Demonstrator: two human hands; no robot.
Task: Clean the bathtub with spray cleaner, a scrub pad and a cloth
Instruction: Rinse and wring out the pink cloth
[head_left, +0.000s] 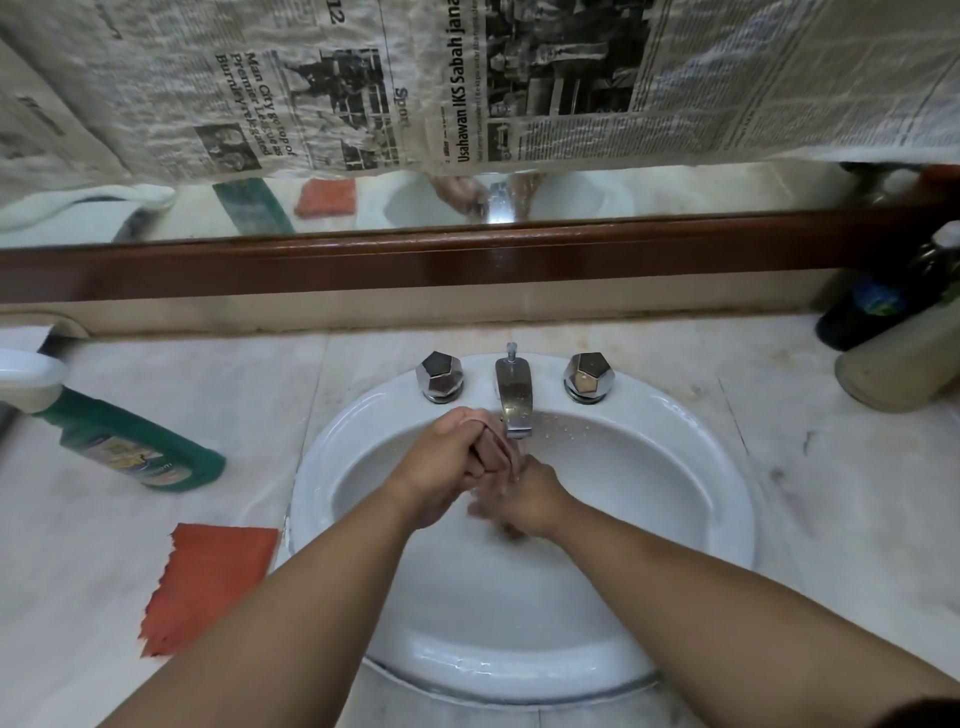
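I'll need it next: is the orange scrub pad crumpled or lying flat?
Flat: the orange scrub pad lies spread on the countertop left of the sink, nothing on it.

Spray bottle: green body, white trigger head, printed label facing up; sitting on pale counter well left of sink, base pointing toward sink, head reaching left frame edge; standing or lying unclear.
Scrub pad: orange-red, flat, left edge ragged; lying on counter just beside sink's left rim, nearer than bottle.
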